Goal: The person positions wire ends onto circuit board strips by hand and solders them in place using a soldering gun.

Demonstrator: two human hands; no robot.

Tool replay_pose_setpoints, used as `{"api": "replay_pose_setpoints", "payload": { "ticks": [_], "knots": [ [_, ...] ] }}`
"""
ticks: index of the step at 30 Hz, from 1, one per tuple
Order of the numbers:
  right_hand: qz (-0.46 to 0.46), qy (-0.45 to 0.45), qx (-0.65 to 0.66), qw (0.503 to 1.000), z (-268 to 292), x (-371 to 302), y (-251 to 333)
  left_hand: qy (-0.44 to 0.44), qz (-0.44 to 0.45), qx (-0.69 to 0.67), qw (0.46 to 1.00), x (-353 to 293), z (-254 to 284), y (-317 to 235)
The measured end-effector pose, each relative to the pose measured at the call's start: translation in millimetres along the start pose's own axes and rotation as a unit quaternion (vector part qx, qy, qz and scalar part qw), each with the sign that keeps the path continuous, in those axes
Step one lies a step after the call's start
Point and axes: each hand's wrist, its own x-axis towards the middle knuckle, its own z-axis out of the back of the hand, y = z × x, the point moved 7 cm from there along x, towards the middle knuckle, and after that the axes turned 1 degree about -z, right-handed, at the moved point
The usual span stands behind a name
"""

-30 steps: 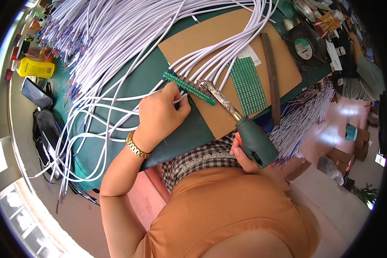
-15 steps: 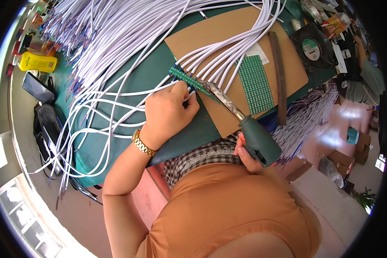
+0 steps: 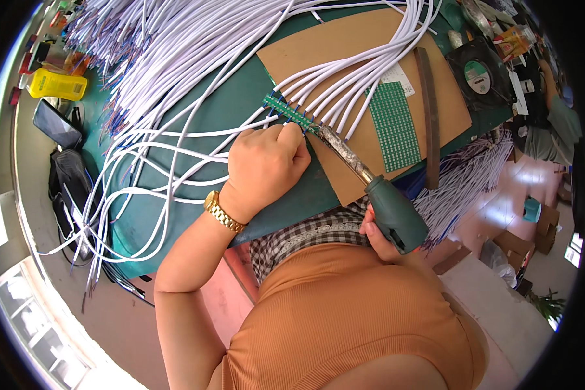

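Left hand: hand (image 3: 266, 166) is curled narrow, knuckles up, and rests on the green surface (image 3: 240, 104). Its fingertips pinch a thin white wire (image 3: 195, 134) at the near end of the narrow green circuit strip (image 3: 289, 112). A gold watch (image 3: 222, 212) sits on the wrist behind it.
Right hand: hand (image 3: 374, 235) is mostly hidden behind the tool and the body. It is wrapped around the dark green handle of the soldering iron (image 3: 370, 188), close to the person's checked cloth (image 3: 305, 234).
Soldering iron: the metal shaft runs from the right hand up and forward to the left hand. The tip stands just beside the left fingertips, at the strip; I cannot tell if it touches.
Circuit strip: it lies just ahead of the left hand, at the near corner of the brown cardboard sheet (image 3: 344, 45). Many white cables (image 3: 357, 75) run away from it across the cardboard.
Green perforated board (image 3: 393, 127): it lies on the cardboard, to the right of the iron's shaft.
Dark strip (image 3: 428, 110): it lies just right of the board.
Cable bundle (image 3: 169, 52): thick mass of white cables, far ahead and left of the left hand.
Yellow bottle (image 3: 55, 84): well apart, at the far left.
Black phone (image 3: 57, 123): near the bottle.
Black fan (image 3: 478, 71): far right of the cardboard.
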Motion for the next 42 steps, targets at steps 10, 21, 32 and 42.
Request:
{"api": "replay_pose_setpoints", "payload": {
  "ticks": [10,21,32,42],
  "knots": [
    [-0.056,0.068,-0.063,0.994,-7,4,-1,0.018,0.039,-0.022,0.999,2,1,4],
    [-0.259,0.02,0.125,0.958,-4,-8,-19,0.027,0.064,-0.041,0.997,3,-1,9],
    [-0.01,0.017,-0.204,0.979,-5,-26,-1,0.023,0.073,-0.043,0.996,3,5,12],
    [-0.109,-0.142,0.283,0.942,-4,-19,-25,0.03,0.075,-0.074,0.994,2,0,11]
  ]
}}
